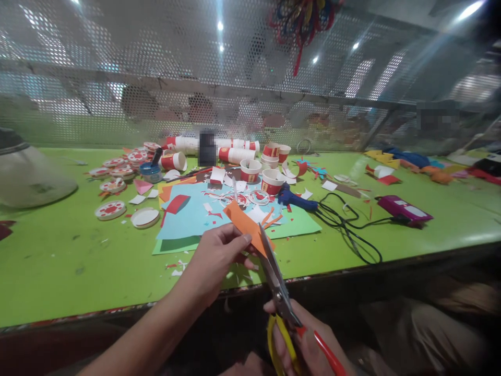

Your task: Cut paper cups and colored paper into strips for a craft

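Jutting from left hand (214, 256), orange paper (247, 223) meets scissors (278, 296).

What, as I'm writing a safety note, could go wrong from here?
The scissors sit close to the left hand pinching the orange paper, so a slip might nick it. The black cord lies looped near the front edge of the table, where an arm could snag it.
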Tool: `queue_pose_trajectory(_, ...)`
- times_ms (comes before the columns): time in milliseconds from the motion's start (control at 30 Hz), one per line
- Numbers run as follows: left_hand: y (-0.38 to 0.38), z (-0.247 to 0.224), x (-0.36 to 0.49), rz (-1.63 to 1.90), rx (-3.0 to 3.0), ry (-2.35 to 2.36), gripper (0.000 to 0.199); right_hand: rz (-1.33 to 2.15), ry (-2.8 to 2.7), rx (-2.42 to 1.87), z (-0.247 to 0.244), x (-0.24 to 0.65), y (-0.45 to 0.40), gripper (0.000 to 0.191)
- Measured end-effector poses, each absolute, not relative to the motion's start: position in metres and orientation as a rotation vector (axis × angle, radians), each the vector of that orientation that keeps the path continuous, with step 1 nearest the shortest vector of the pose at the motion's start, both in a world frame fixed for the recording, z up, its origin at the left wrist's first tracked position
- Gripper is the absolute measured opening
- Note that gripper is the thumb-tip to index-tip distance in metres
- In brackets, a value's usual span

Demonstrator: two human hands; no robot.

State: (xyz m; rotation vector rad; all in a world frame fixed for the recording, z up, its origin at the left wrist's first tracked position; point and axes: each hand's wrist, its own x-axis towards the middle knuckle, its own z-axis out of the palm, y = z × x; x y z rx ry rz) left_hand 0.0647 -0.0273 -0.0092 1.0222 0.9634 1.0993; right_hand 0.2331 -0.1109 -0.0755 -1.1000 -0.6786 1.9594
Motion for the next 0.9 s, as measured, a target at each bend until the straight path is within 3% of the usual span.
queue_pose_trajectory(133,-0.0265,-0.0088,0.0648,1.089,1.018,0.950,0.015,1.936,-0.719,-1.056,-0.0713,0.2337,-0.1128,0.061)
queue_pose_trajectory(300,-0.0249,-0.0067,0.0645,1.081,1.011,0.938,0.015,1.940,-0.743,-1.100,-0.0710,0.2353,-0.1119,0.060)
queue_pose_trajectory(433,-0.0228,-0.0075,0.0629,1.052,1.032,0.931,0.016,1.941,-0.800,-1.034,-0.0667,0.2356,-0.1117,0.071)
queue_pose_trajectory(667,-0.0200,-0.0118,0.0607,1.061,1.028,0.924,0.017,1.998,-0.784,-1.110,-0.0703,0.2381,-0.1104,0.057)
queue_pose_trajectory(900,-0.0176,-0.0117,0.0588,1.069,1.028,0.950,0.019,1.952,-0.811,-1.075,-0.0722,0.2388,-0.1153,0.072)
